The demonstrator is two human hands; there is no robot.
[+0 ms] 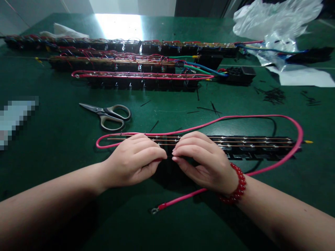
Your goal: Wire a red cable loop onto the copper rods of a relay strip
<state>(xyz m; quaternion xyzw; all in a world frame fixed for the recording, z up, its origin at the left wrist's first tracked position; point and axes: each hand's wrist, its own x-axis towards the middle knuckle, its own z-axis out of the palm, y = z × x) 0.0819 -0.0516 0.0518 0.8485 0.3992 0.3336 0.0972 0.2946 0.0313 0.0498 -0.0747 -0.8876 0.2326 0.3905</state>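
Note:
My left hand (140,158) and my right hand (202,160) meet over a long black strip assembly (251,150) lined with thin copper-coloured rods. Thumb and fingers of each hand are pinched together, the fingertips almost touching at the strip's near edge. Whatever they hold is too small or hidden to make out. A red cable (222,118) runs along the strip's far side, bends back at the left end and loops round on the right. It passes under my right wrist, and its ring terminal (155,210) lies in front. Thin dark ties bind cable to strip near my left hand.
Scissors (107,115) lie beyond my left hand. Similar wired strips (141,80) stretch across the back of the green table (167,108). Thin black scraps (272,95) are scattered at right, below clear plastic bags (277,21) and white paper (306,76). A blurred-out object (13,116) sits far left.

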